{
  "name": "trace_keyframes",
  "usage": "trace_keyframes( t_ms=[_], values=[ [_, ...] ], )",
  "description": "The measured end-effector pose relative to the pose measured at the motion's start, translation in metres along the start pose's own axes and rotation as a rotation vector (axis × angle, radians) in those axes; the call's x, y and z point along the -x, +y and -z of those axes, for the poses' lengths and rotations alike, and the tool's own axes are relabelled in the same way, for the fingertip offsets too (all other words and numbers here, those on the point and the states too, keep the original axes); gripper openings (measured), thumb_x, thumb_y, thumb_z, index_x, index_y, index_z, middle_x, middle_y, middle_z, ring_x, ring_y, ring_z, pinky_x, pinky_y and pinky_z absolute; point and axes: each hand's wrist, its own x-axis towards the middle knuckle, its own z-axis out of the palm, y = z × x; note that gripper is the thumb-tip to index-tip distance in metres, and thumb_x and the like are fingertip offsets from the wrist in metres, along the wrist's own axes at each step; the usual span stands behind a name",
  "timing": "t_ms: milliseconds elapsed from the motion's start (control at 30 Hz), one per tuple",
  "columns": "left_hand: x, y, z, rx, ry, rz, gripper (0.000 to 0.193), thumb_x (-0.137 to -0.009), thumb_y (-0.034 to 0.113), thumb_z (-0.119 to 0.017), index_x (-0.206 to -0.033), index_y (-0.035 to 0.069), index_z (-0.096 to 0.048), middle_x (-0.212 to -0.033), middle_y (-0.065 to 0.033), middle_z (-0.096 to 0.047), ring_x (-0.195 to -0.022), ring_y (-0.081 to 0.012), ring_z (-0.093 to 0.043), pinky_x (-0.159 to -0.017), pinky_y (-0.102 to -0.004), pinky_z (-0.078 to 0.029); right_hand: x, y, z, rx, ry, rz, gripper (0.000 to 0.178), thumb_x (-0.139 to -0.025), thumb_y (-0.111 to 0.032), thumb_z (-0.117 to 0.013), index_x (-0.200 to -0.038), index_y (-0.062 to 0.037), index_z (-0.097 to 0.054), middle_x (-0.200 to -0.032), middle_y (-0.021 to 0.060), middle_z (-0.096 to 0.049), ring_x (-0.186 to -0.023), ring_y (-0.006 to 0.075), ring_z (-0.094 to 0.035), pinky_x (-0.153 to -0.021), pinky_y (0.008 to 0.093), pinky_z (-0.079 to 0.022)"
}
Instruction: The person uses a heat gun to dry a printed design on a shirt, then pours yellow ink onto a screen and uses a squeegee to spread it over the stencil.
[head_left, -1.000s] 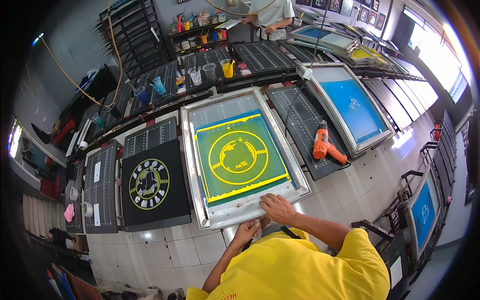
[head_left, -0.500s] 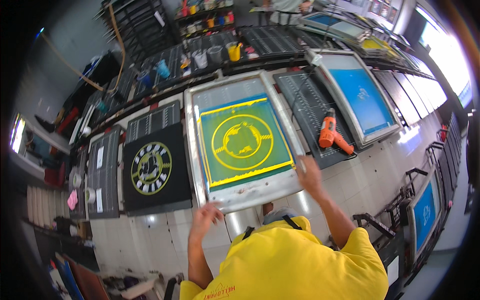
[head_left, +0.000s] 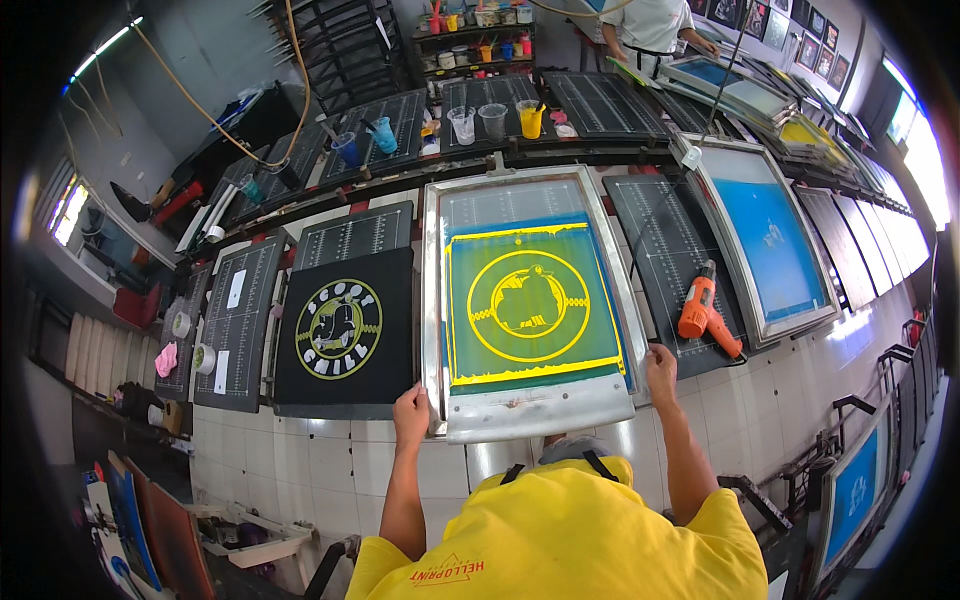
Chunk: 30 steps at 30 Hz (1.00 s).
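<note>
A silk-screen printing frame (head_left: 433,300) lies in front of me. Its mesh is green and blue and carries a yellow ring design with yellow ink along the stencil's borders. Across its near end lies a wide pale metal bar (head_left: 540,408) with screw heads. My left hand (head_left: 410,416) is closed on the frame's left side, near the front corner. On the opposite side, my right hand (head_left: 661,376) grips the frame's right edge, fingertips partly hidden. Left of the frame, a black printed fabric piece (head_left: 390,300) covers a board.
An orange heat gun (head_left: 700,308) rests on the board to the right, beside a tilted blue screen (head_left: 765,235). Cups of ink, one a yellow cup (head_left: 530,120), stand on the far boards. Another person (head_left: 645,30) stands at the back right. A blue screen (head_left: 858,490) leans at lower right.
My left hand has come up from below the frame's near corner and closed on its left side. My right hand stays at the right side. The whole view has shifted.
</note>
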Motion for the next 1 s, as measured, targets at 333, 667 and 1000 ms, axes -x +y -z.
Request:
trace_keyframes(
  t_ms=[333,667,1000],
  values=[
    [0.0,-0.007,-0.002,-0.043,0.074,-0.059,0.027,-0.091,0.011,-0.057,-0.107,-0.008,-0.066,-0.093,-0.0266,-0.068,-0.086,-0.0341,-0.07,-0.077,-0.0359,-0.052,0.003,-0.006,-0.011,-0.026,0.113,-0.035,0.018,-0.087,-0.007,-0.061,-0.1,0.0034,-0.069,-0.081,0.0095,-0.068,-0.074,0.014,-0.06,-0.07,0.0288,-0.049],
    [-0.003,-0.008,-0.001,-0.079,0.039,-0.051,0.03,-0.093,0.015,-0.057,-0.113,-0.007,-0.065,-0.1,-0.0243,-0.069,-0.087,-0.0308,-0.07,-0.079,-0.0353,-0.051,0.0,-0.03,0.009,0.316,-0.024,0.018,0.021,-0.085,-0.013,-0.063,-0.101,-0.0009,-0.068,-0.092,0.0177,-0.068,-0.087,0.0356,-0.065,-0.078,0.041,-0.051],
    [0.113,0.087,0.015,0.596,-0.814,0.228,0.036,-0.099,0.025,-0.048,-0.083,0.0,-0.069,-0.07,-0.0037,-0.065,-0.062,-0.0094,-0.059,-0.048,-0.022,-0.037,0.094,-0.141,0.0,0.669,-0.816,0.973,0.071,-0.072,-0.027,-0.078,-0.135,-0.0112,-0.048,-0.143,0.0043,-0.046,-0.126,0.0281,-0.047,-0.102,0.0423,-0.044]
  ],
)
